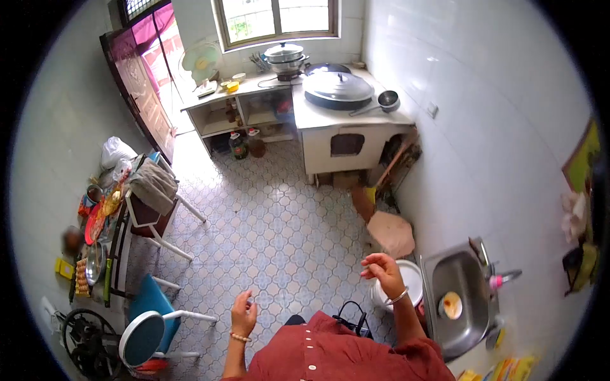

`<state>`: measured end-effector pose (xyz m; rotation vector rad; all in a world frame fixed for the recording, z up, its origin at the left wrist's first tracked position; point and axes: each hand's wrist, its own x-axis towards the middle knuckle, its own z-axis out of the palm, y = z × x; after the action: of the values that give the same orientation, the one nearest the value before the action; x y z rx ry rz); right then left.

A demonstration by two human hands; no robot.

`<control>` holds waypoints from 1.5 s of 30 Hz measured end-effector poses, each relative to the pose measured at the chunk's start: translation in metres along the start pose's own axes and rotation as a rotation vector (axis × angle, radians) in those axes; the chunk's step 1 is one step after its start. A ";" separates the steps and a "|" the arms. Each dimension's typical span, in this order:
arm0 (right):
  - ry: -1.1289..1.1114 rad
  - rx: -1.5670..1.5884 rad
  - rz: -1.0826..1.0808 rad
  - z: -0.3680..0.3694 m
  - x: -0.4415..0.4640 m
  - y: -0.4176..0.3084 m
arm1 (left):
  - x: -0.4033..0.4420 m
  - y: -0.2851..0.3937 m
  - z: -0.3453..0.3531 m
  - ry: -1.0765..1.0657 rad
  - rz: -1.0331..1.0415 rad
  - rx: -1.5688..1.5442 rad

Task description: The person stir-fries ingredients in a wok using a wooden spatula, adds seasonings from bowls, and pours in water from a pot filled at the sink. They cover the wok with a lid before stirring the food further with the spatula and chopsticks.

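Observation:
My left hand (243,314), with a beaded bracelet at the wrist, hangs over the tiled floor with nothing in it, its fingers loosely curved and the thumb apart. My right hand (383,273), wearing a silver bangle, is raised near the white bucket (412,279); its fingers are bent but apart, and I see nothing in them. Just right of that hand is the steel sink (467,317), where a small bowl (450,306) with orange-brown residue lies. Neither hand appears to touch anything.
A counter (356,117) bears a large lidded wok (338,87) and a ladle (387,101). To the left stand a blue chair (149,305), a chair draped with cloth (152,184) and a cluttered table. A broad pinkish board (391,233) sits by the right wall. The door (143,95) stands open.

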<state>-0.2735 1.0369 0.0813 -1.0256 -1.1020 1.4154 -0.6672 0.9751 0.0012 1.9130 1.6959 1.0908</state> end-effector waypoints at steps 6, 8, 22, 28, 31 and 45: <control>-0.183 -0.058 -0.004 -0.024 0.204 0.006 | 0.148 -0.077 0.038 0.053 -0.064 0.091; -0.122 -0.025 -0.001 -0.036 0.274 0.006 | 0.220 -0.107 0.051 0.119 -0.054 0.131; 0.367 -0.043 0.044 -0.232 0.694 0.026 | 0.635 -0.088 0.191 0.052 0.164 -0.020; 0.876 -0.316 0.187 -0.374 0.938 0.106 | 0.707 -0.106 0.230 0.096 -0.062 0.136; 1.053 -0.369 0.417 -0.359 0.987 0.062 | 0.741 -0.094 0.234 0.052 -0.168 0.158; 1.171 -0.019 0.234 -0.406 1.008 0.094 | 0.888 -0.160 0.254 -0.105 -0.043 0.104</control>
<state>-0.0121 2.0747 -0.1315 -1.6921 -0.1270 0.7027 -0.6036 1.9105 -0.0011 1.9496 1.7579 0.8860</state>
